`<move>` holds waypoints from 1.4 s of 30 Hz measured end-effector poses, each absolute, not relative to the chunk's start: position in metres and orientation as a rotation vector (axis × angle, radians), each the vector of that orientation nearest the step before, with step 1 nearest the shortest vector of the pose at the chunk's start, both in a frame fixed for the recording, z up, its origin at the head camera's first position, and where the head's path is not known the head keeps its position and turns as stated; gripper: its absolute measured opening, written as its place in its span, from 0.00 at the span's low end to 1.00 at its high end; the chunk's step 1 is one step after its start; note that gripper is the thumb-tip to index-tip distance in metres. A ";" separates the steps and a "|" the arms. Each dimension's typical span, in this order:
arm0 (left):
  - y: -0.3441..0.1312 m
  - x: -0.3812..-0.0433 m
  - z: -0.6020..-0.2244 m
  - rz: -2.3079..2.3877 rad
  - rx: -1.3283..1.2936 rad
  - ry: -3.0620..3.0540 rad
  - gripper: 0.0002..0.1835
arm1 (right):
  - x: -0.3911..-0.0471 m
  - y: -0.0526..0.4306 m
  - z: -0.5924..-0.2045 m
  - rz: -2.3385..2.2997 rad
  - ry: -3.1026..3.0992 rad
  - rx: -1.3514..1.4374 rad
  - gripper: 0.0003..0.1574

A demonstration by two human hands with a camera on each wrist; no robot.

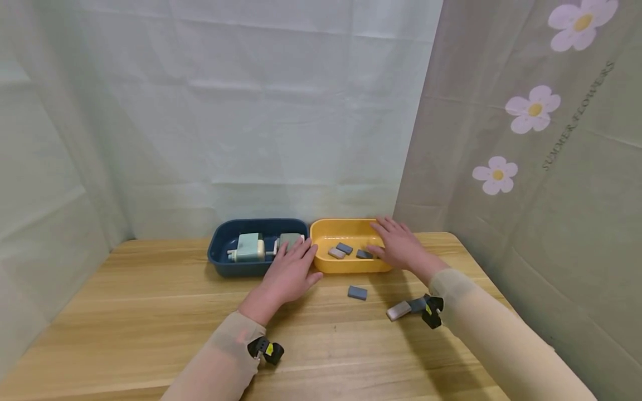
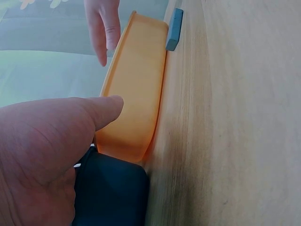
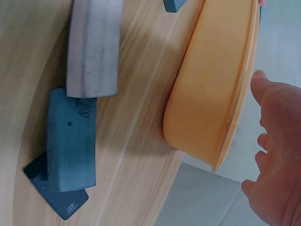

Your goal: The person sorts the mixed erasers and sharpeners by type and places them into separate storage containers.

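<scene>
My left hand (image 1: 290, 274) reaches over the right end of the navy blue bin (image 1: 228, 269), fingers straight and thumb spread toward the yellow bin (image 1: 351, 267). Nothing shows in its grasp. Over the right end of the yellow bin is my right hand (image 1: 398, 245), fingers extended and apart, with no object held. Inside the yellow bin lie a pale eraser (image 1: 336, 253) and dark erasers (image 1: 344, 248). The navy bin contains a boxy pale green device (image 1: 249, 248) with a cream part, and a similar grey-green one (image 1: 289, 240) partly behind my left fingers.
In front of the yellow bin, a dark eraser (image 1: 358, 293) lies on the wooden table (image 1: 321, 345). Near my right wrist are a pale eraser (image 3: 94, 47) and a dark one marked 4B (image 3: 72, 141), which overlaps another dark eraser (image 3: 66, 202). Curtains (image 1: 301, 111) hang behind.
</scene>
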State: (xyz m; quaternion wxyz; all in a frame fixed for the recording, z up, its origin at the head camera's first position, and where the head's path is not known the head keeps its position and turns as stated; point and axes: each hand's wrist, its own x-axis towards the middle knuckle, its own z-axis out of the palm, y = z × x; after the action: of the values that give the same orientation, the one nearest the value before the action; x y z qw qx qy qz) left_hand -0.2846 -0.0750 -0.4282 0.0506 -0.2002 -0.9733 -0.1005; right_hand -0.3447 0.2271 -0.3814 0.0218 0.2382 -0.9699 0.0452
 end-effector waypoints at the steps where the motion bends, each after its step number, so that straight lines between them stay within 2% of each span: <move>1: -0.075 -0.285 -0.428 -0.305 -0.611 -2.963 0.43 | -0.344 0.228 -0.382 0.139 -3.000 0.742 0.47; 15: -0.077 -0.285 -0.431 -0.290 -0.617 -2.956 0.43 | -0.321 0.229 -0.384 0.093 -2.903 0.828 0.52; 29: -0.078 -0.284 -0.431 -0.311 -0.617 -2.961 0.44 | -0.297 0.226 -0.385 0.013 -2.776 0.912 0.50; 42: -0.077 -0.285 -0.430 -0.307 -0.616 -2.965 0.44 | -0.281 0.227 -0.391 0.001 -2.744 0.973 0.52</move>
State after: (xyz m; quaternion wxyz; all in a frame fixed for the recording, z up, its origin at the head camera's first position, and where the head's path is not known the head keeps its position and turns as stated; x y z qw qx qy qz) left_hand -0.2851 -0.0767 -0.4297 0.0489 -0.2022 -0.9729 -0.1008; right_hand -0.2807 0.2269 -0.3913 0.1147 0.3318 -0.9363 0.0005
